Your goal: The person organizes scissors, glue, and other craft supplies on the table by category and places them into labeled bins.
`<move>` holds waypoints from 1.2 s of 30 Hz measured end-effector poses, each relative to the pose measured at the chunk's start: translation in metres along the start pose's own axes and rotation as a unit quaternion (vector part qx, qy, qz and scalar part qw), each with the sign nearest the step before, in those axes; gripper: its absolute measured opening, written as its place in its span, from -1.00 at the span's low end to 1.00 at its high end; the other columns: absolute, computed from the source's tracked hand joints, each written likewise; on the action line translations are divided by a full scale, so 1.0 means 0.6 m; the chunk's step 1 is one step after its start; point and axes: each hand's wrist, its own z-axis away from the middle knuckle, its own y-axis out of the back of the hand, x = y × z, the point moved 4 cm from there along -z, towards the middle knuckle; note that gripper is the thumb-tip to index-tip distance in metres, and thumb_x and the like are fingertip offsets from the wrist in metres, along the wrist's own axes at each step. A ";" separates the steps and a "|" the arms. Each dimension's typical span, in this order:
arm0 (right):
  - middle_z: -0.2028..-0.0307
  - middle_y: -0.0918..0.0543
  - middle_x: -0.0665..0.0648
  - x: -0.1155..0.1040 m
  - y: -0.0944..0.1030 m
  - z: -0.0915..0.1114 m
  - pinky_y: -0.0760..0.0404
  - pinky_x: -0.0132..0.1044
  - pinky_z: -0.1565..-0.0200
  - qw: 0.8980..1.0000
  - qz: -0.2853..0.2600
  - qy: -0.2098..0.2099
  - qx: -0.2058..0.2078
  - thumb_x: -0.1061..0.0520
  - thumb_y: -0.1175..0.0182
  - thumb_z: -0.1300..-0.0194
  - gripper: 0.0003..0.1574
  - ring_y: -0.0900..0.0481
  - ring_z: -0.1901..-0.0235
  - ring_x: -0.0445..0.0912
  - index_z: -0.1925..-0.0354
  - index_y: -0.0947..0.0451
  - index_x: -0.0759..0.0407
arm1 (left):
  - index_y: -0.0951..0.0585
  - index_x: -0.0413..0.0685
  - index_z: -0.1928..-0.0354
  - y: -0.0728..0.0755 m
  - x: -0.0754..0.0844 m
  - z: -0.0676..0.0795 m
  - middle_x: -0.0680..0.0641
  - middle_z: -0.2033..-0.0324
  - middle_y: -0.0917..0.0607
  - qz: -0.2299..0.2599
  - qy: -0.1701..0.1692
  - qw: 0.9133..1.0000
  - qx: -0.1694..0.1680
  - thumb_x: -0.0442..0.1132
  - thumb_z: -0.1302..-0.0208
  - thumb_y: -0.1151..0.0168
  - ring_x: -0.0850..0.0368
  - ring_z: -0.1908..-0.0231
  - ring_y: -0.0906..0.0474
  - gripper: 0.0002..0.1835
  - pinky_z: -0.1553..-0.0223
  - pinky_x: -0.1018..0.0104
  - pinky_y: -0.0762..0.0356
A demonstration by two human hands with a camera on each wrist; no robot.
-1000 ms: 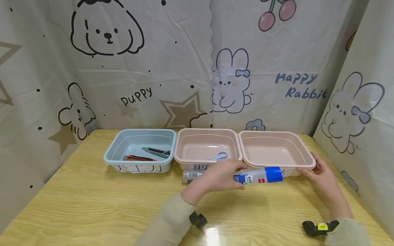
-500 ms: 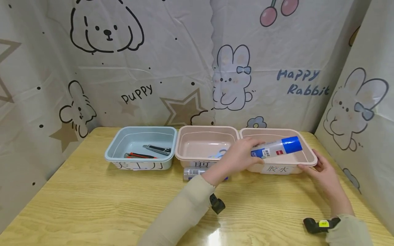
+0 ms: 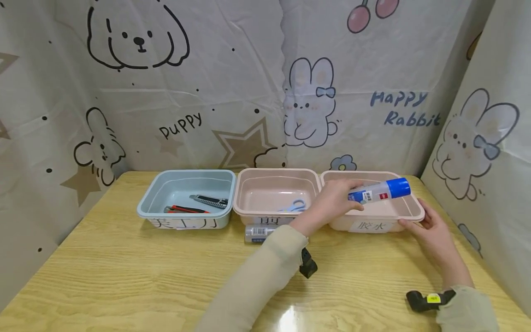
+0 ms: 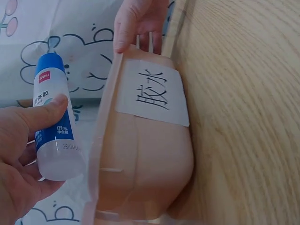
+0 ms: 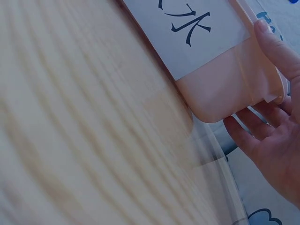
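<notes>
My left hand grips a clear glue bottle with a blue cap and blue label. In the head view the bottle is tilted, cap end to the right, above the right-hand pink bin. The left wrist view shows the thumb lying across the label. At the bin's right front corner, my right hand holds the rim, thumb on the lip and fingers round the side. A second clear bottle lies on the table before the middle bin, partly hidden by my left arm.
The pink middle bin holds blue-handled scissors. At the left, a light-blue bin contains a grey box cutter and red-and-black cutters. Behind the bins hangs a printed curtain.
My left hand has raised the glue bottle from in front of the bins, up and rightward to above the right-hand bin. My right hand has stayed at that bin's corner.
</notes>
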 end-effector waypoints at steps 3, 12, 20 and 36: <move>-0.39 0.09 0.29 -0.001 0.000 -0.003 -0.34 -0.60 -0.03 1.000 -0.002 0.006 0.003 -0.07 -0.14 -0.23 0.05 -0.05 -0.32 0.15 -0.43 0.30 -0.02 | -0.45 0.20 -0.18 -0.011 -0.004 -0.005 0.15 0.04 -0.60 -0.001 0.003 1.000 0.003 -0.07 -0.02 -0.36 0.40 0.28 -0.46 -0.39 0.22 0.63 -0.40; -0.38 0.04 0.32 0.000 -0.003 -0.001 -0.33 -0.69 0.04 1.000 0.004 0.009 0.008 -0.08 -0.15 -0.22 0.06 -0.11 -0.30 0.07 -0.43 0.28 -0.01 | -0.48 0.12 -0.15 -0.047 -0.031 -0.009 0.15 0.04 -0.62 -0.022 0.058 0.998 -0.012 -0.05 -0.02 -0.34 0.38 0.28 -0.50 -0.43 0.22 0.62 -0.43; -0.38 0.04 0.31 -0.002 0.000 -0.002 -0.34 -0.70 0.07 1.000 0.003 0.012 0.008 -0.06 -0.16 -0.21 0.06 -0.16 -0.27 -0.01 -0.43 0.27 0.06 | -0.47 0.09 -0.16 -0.063 -0.027 -0.007 0.13 -0.04 -0.57 -0.058 0.047 0.997 -0.037 -0.07 -0.16 -0.21 0.36 0.08 -0.52 -0.52 0.08 0.59 -0.43; -0.39 0.09 0.30 0.001 0.000 0.001 -0.33 -0.69 0.04 1.000 -0.017 0.019 0.007 0.00 -0.15 -0.23 0.05 -0.10 -0.31 -0.04 -0.43 0.29 0.04 | -0.59 0.22 0.00 -0.055 -0.013 -0.004 0.23 0.07 -0.63 -0.157 -0.004 0.987 -0.033 -0.12 -0.28 -0.09 0.31 0.07 -0.54 -0.73 0.03 0.49 -0.42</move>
